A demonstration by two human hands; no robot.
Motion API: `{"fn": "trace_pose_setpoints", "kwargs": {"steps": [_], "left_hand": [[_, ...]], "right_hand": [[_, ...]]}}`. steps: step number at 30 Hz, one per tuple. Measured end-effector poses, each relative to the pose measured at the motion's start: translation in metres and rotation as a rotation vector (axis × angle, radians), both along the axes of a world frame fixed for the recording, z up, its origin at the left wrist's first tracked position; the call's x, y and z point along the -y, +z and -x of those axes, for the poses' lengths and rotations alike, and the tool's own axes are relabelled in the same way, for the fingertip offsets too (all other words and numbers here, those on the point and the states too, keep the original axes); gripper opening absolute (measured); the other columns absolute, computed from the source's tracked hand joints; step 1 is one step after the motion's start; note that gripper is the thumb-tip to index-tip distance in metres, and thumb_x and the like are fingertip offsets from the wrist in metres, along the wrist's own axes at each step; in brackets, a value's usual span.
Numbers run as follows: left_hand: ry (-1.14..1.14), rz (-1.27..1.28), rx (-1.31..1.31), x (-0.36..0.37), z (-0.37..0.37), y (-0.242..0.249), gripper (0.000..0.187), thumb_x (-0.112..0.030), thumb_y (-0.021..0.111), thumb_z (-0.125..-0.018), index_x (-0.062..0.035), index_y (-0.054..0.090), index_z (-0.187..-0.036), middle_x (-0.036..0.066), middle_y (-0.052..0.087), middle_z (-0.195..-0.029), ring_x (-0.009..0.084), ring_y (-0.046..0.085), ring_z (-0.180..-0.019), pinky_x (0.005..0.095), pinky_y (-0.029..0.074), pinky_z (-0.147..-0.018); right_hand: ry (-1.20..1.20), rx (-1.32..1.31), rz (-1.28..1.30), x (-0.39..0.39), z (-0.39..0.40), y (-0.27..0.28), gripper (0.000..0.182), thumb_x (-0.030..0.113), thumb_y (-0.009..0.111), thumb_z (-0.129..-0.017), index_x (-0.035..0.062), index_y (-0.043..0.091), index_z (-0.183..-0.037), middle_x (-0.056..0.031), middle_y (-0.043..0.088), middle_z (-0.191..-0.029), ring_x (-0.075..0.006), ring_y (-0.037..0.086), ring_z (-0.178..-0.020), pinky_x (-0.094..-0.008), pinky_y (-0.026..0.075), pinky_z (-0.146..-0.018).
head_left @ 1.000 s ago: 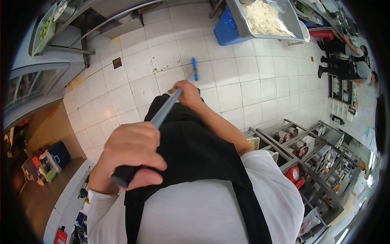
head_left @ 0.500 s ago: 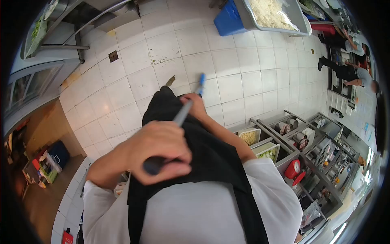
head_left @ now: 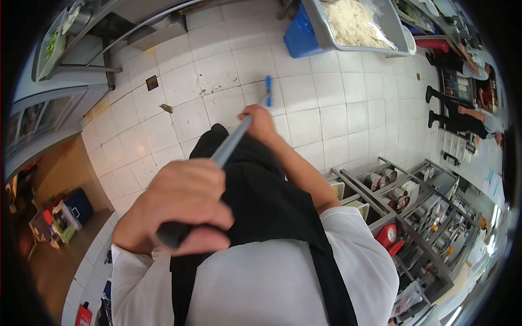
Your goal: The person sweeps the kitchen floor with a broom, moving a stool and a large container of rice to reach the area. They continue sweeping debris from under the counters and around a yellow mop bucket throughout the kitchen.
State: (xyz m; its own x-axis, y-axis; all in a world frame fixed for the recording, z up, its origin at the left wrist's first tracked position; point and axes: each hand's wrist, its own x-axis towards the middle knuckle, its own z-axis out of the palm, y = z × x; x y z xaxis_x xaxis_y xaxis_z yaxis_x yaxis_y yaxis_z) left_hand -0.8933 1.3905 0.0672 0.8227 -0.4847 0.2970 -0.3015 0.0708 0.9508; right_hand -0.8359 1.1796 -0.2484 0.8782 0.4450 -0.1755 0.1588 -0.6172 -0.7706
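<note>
My left hand [head_left: 187, 204], large and close to the camera, wraps around the black grip at the top of a long grey pole. Further down the pole, my right hand [head_left: 259, 124] is closed around it too. The pole ends in a narrow blue head, like that of a floor squeegee [head_left: 268, 91], low over the white floor tiles. Left of the head, small dark specks of dirt [head_left: 217, 88] are scattered on the tiles. A brownish scrap [head_left: 166, 108], like a wilted leaf, lies farther left.
A grey tub [head_left: 399, 41] of pale shredded food stands ahead beside a blue bin [head_left: 302, 35]. Steel shelving [head_left: 348, 182] and a red scale [head_left: 387, 236] are at my right. Two people [head_left: 462, 117] stand far right. A floor drain [head_left: 151, 82] is ahead left.
The blue head has moved forward, away from me. My left hand has shifted left and my right hand slightly forward. The brownish scrap has moved well to the left across the tiles.
</note>
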Motion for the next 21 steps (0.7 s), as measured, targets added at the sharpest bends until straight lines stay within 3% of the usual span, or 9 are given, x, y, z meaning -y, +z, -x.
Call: {"fn": "trace_pose_setpoints", "kwargs": {"steps": [3,6,9,11,13,14,16,17,21], "left_hand": [[0.1,-0.029,-0.099,0.037,-0.03,-0.038,0.013,-0.013,0.071,-0.075,-0.0034,0.07,-0.084,0.005,0.058,-0.066,0.0249,0.059,-0.064,0.0428,0.051,-0.081],[0.222,0.008,-0.347,0.069,-0.053,-0.07,0.012,-0.012,0.07,-0.078,-0.0029,0.071,-0.087,0.007,0.062,-0.072,0.0231,0.061,-0.072,0.044,0.049,-0.09],[0.358,-0.014,-0.25,0.072,-0.066,-0.054,0.008,-0.007,0.069,-0.082,-0.0009,0.07,-0.086,0.006,0.059,-0.068,0.0198,0.057,-0.069,0.034,0.047,-0.075],[0.553,0.012,-0.249,0.069,-0.07,-0.028,0.023,-0.02,0.068,-0.083,0.0023,0.07,-0.083,0.01,0.061,-0.069,0.0252,0.057,-0.07,0.0391,0.047,-0.076],[0.678,-0.01,-0.237,0.066,-0.074,-0.004,0.031,-0.027,0.07,-0.085,0.0022,0.067,-0.077,0.01,0.059,-0.066,0.0233,0.056,-0.066,0.0386,0.046,-0.072],[0.7,-0.01,-0.246,0.064,-0.073,0.001,0.033,-0.029,0.071,-0.085,0.002,0.067,-0.076,0.01,0.059,-0.066,0.0227,0.055,-0.065,0.0383,0.046,-0.071],[0.749,-0.01,-0.266,0.061,-0.071,0.011,0.037,-0.034,0.072,-0.086,0.0014,0.065,-0.075,0.01,0.059,-0.065,0.0214,0.054,-0.063,0.0376,0.044,-0.069],[0.746,-0.068,-0.227,0.069,-0.076,0.015,0.04,-0.037,0.07,-0.088,-0.0017,0.059,-0.074,0.007,0.052,-0.06,0.0182,0.049,-0.058,0.0384,0.04,-0.064],[0.711,-0.044,-0.084,0.078,-0.077,0.032,0.033,-0.031,0.072,-0.088,-0.0051,0.058,-0.072,0.003,0.051,-0.057,0.0164,0.046,-0.049,0.0359,0.04,-0.055]], "right_hand": [[-0.042,0.079,0.098,0.069,-0.041,-0.03,0.021,0.024,0.073,-0.083,0.0032,0.07,-0.08,-0.0198,0.067,-0.086,-0.0397,0.065,-0.084,-0.0471,0.051,-0.077],[-0.078,0.025,0.19,0.104,-0.078,-0.056,0.019,0.023,0.073,-0.083,0.0042,0.07,-0.079,-0.0199,0.067,-0.083,-0.04,0.065,-0.083,-0.0478,0.051,-0.075],[0.016,0.089,0.047,0.078,-0.095,-0.072,0.017,0.022,0.073,-0.082,0.0053,0.071,-0.078,-0.0196,0.067,-0.084,-0.0398,0.065,-0.084,-0.0469,0.051,-0.075],[0.132,0.034,0.013,0.038,-0.097,-0.069,0.009,0.016,0.07,-0.081,0.0074,0.072,-0.084,-0.0181,0.067,-0.088,-0.0381,0.065,-0.09,-0.0466,0.052,-0.079],[0.253,-0.11,-0.04,-0.007,-0.1,-0.039,0.018,0.006,0.063,-0.077,0.0097,0.073,-0.091,-0.0192,0.067,-0.097,-0.0382,0.064,-0.097,-0.0481,0.052,-0.087],[0.311,-0.104,-0.064,-0.031,-0.094,-0.059,0.016,0.007,0.063,-0.077,0.0093,0.073,-0.09,-0.0193,0.067,-0.097,-0.0387,0.065,-0.095,-0.0478,0.053,-0.087],[0.39,-0.146,-0.072,-0.052,-0.097,-0.036,0.013,0.008,0.063,-0.077,0.008,0.071,-0.087,-0.019,0.067,-0.096,-0.0388,0.065,-0.096,-0.0475,0.053,-0.087],[0.437,-0.159,-0.096,-0.059,-0.099,-0.031,0.012,0.008,0.063,-0.077,0.0078,0.071,-0.087,-0.0188,0.067,-0.096,-0.0388,0.065,-0.096,-0.0475,0.053,-0.086],[0.558,-0.127,-0.116,-0.06,-0.109,-0.012,0.011,0.011,0.065,-0.078,0.0079,0.071,-0.087,-0.0171,0.067,-0.097,-0.038,0.065,-0.096,-0.0475,0.053,-0.085]]}}
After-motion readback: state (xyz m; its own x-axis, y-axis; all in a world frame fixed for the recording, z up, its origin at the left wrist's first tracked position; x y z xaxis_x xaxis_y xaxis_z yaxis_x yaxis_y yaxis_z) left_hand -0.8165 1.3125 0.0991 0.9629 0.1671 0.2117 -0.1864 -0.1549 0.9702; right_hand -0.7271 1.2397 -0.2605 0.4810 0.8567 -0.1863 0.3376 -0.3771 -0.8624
